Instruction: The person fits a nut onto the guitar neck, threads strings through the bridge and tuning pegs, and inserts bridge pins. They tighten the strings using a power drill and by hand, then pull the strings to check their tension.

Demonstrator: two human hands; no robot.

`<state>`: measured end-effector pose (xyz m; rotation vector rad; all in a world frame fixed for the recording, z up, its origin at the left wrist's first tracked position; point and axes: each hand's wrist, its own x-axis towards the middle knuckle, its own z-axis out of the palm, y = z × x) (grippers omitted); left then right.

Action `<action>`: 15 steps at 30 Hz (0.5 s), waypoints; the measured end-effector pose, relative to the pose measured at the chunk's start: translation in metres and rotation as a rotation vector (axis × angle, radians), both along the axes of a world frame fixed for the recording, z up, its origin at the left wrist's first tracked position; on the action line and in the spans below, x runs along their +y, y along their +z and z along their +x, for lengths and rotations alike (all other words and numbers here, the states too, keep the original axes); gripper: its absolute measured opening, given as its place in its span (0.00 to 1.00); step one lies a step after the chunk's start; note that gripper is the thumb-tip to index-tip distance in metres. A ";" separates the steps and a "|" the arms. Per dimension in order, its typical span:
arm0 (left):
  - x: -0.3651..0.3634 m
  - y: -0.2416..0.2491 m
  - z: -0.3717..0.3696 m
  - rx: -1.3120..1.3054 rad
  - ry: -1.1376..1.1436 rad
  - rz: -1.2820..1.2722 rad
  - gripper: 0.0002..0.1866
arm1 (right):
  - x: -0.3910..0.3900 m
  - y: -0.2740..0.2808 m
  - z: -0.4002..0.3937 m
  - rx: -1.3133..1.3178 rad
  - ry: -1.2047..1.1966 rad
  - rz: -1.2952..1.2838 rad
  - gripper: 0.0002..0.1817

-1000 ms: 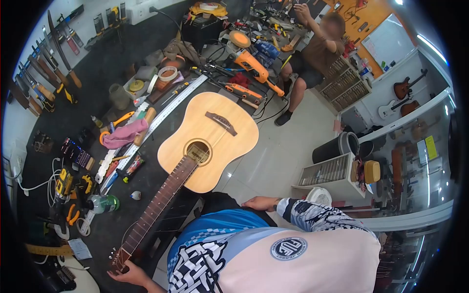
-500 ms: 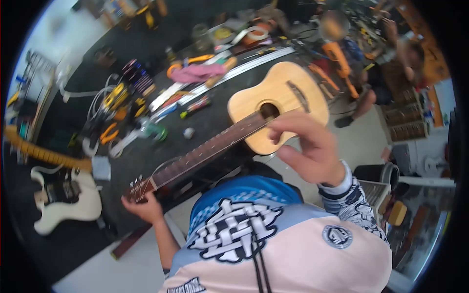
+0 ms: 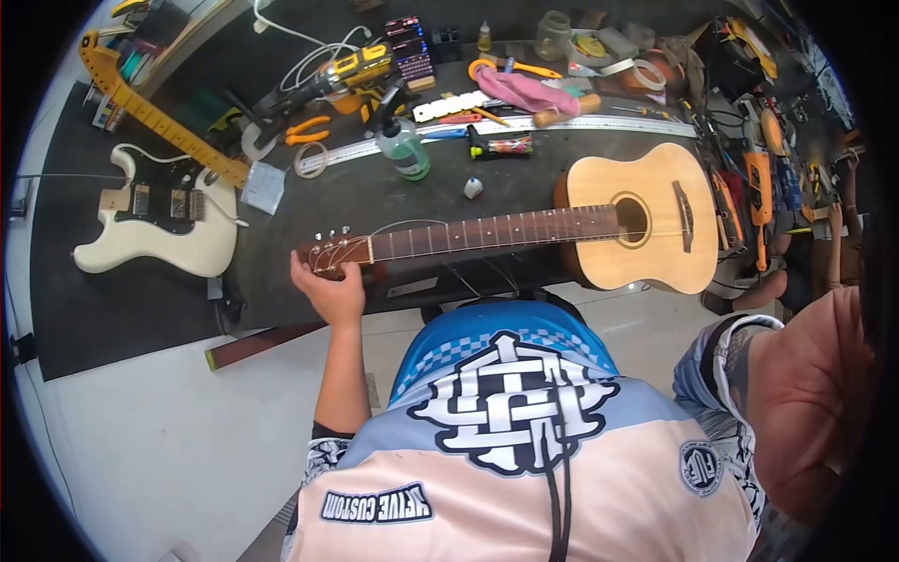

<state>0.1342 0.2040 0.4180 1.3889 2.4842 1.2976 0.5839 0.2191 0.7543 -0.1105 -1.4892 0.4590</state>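
An acoustic guitar (image 3: 599, 248) with a pale wooden top lies face up along the front of the dark bench, its headstock to my left. My left hand (image 3: 332, 290) is closed around that brown headstock (image 3: 339, 255), near the tuners. One loose string bows up above the fretboard (image 3: 487, 231). At the far right my right hand (image 3: 824, 375) is raised close to the camera; its fingers are out of sight, so what it holds, if anything, is hidden. A small white-capped object (image 3: 473, 188) sits on the bench just beyond the neck.
A white electric guitar body (image 3: 220, 239) and a maple neck (image 3: 169, 122) lie at left. Behind are a spray bottle (image 3: 405, 155), a yellow drill (image 3: 361, 64), a long metal ruler (image 3: 599, 123) and a pink cloth (image 3: 529, 92). Another person's leg (image 3: 760, 292) shows at right.
My right hand has moved from over the guitar body to the right, up close to the camera. The view has turned, and the guitar appears more level. My left hand stays on the headstock.
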 end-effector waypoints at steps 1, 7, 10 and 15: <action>-0.002 0.000 -0.004 0.020 -0.013 -0.008 0.49 | 0.001 0.000 -0.003 0.014 0.019 0.006 0.10; -0.003 0.004 -0.003 0.012 -0.009 -0.025 0.48 | -0.001 0.006 -0.007 0.059 0.109 0.067 0.10; 0.000 0.005 0.001 0.011 0.005 -0.013 0.48 | -0.002 0.007 -0.006 0.074 0.134 0.076 0.10; 0.000 0.004 -0.001 -0.008 -0.023 -0.002 0.50 | 0.004 0.001 -0.008 0.093 0.166 0.050 0.10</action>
